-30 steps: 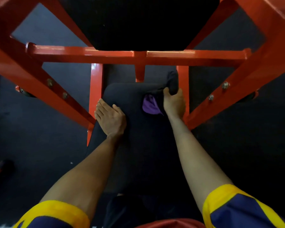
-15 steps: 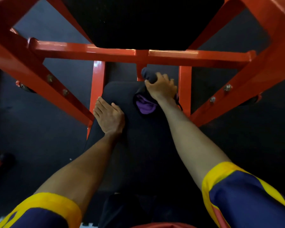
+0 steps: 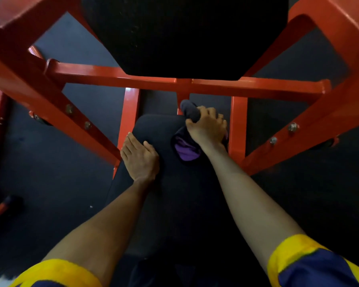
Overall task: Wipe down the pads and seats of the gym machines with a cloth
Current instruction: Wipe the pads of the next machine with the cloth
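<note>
Your right grip was curled around the cloth, bunched at the seat pad's far edge, one o'clock of your left grip, which lay flat, holding nothing. Cloth judged soft, light; hold it bunched.

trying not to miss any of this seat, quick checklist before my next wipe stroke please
1. Cloth gripped by right hand: ok.
2. Cloth touching the seat pad: ok, at its far edge.
3. Left hand out of the wipe path: not ok, it lies flat on the pad's left side.
4. Room between right hand and orange upright: cannot tell, they are very close.
5. Which parts of the pad are already wiped: cannot tell, too dark.
</note>
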